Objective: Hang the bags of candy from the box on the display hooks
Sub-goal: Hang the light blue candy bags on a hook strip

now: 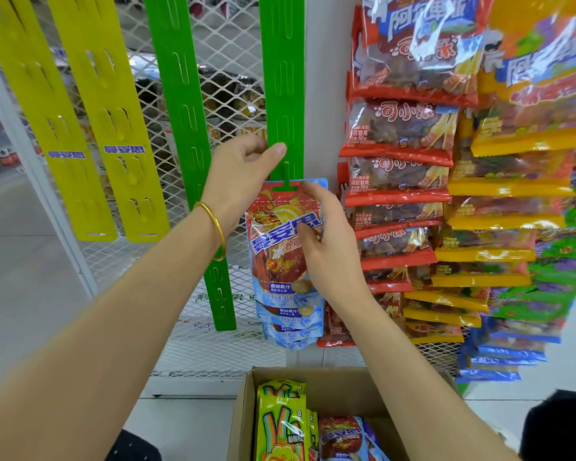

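Head view: my left grip (pixel 246 161) pinches the green hanging strip (pixel 281 78) between thumb and curled fingers, just above its tab. My right grip (pixel 326 241) curls round the right edge of the red-and-blue candy bag (pixel 273 237). The bag hangs upright, long axis vertical, immediately left of this grip, its header seemingly on that tab. The cardboard box (pixel 243 410) of further bags sits below, nearer my right grip.

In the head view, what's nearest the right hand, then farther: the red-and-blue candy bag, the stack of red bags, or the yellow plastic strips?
1. Red-and-blue candy bag: held in the right hand.
2. Stack of red bags: just to its right.
3. Yellow plastic strips: far left.
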Available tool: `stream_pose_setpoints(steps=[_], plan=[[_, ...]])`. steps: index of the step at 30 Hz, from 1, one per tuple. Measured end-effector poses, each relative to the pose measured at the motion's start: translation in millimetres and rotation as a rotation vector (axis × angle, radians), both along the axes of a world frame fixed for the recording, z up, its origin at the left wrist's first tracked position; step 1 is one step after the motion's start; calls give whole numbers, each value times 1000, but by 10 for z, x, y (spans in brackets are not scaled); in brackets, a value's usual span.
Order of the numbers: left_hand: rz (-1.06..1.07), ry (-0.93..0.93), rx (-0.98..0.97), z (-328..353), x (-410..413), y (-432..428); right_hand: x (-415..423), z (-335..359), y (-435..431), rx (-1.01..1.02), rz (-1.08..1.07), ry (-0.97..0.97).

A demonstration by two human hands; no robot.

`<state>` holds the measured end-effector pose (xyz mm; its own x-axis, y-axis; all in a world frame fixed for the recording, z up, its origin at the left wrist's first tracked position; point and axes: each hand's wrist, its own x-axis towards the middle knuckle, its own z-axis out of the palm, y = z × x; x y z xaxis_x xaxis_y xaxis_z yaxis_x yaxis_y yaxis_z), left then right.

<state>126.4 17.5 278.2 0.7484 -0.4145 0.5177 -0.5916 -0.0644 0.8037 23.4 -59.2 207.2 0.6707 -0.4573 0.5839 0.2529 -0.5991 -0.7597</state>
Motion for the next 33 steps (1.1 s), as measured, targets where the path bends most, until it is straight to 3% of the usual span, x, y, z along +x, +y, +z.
stream_pose_setpoints(steps=[3, 8, 11, 14, 17, 20, 28, 30, 33], plan=[[59, -90, 16, -156, -64, 34, -44, -40, -14, -65, -39, 8], [369, -530, 41, -695, -345, 254, -507, -322, -68, -185, -202, 13], [243, -583, -25, -1172, -735, 338, -844, -776, -202, -159, -277, 50], [-16, -488, 140, -1746, -996, 323, -911, -1570, -528, 51, -225, 447], [-259, -320, 504, -2293, -1073, 264, -973, -2619, -869, 289, -204, 990], [-341, -101, 719, -2689, -1033, 229, -1178, -3440, -851, 269, -182, 1363], [-237, 239, 759, -2887, -845, 141, -888, -3837, -575, 714, -335, 1275], [-237, 254, 769, -2925, -837, 144, -831, -3894, -549, 821, -389, 1253], [-232, 263, 785, -2949, -829, 127, -830, -3887, -577, 933, -308, 1206]])
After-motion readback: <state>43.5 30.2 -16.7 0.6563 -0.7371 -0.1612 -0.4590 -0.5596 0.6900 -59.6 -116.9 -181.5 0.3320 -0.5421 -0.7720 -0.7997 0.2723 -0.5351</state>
